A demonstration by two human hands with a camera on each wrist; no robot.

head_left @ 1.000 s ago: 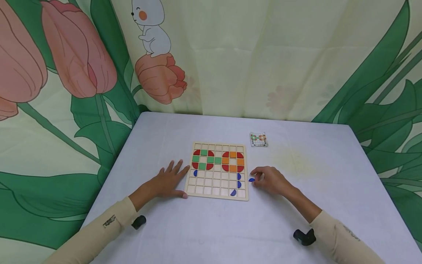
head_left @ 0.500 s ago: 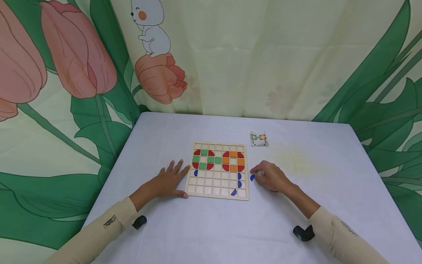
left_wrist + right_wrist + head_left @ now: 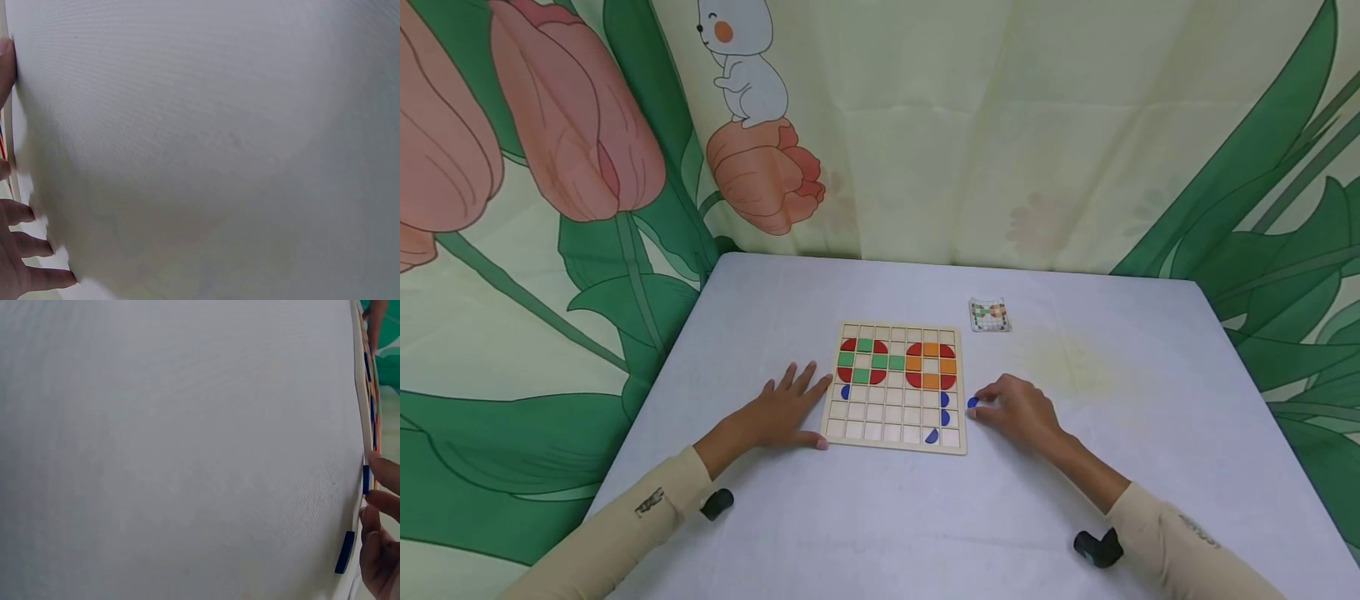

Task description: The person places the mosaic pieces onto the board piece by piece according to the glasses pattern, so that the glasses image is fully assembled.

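A square wooden grid board (image 3: 895,422) lies on the table with red, green, orange and blue pieces in some of its cells. My left hand (image 3: 781,410) is spread flat at the board's left edge, index fingertip and thumb tip right at the rim. Just off the right edge, my right hand (image 3: 1021,410) pinches a small blue half-round piece (image 3: 973,402) between thumb and index finger. Seen edge-on in the right wrist view, that blue half-round piece (image 3: 366,479) sits between the fingertips. A second blue piece (image 3: 344,552) shows beside the curled fingers; in the head view the hand hides it.
A small card (image 3: 989,316) with a printed colour pattern lies behind the board to the right. White cloth covers the table (image 3: 820,525). A curtain (image 3: 985,133) printed with tulips and a white animal hangs right behind it.
The blue half-round piece has turned between my right fingertips, and the right hand's fingers have shifted round it. My left hand and the board stay as they were.
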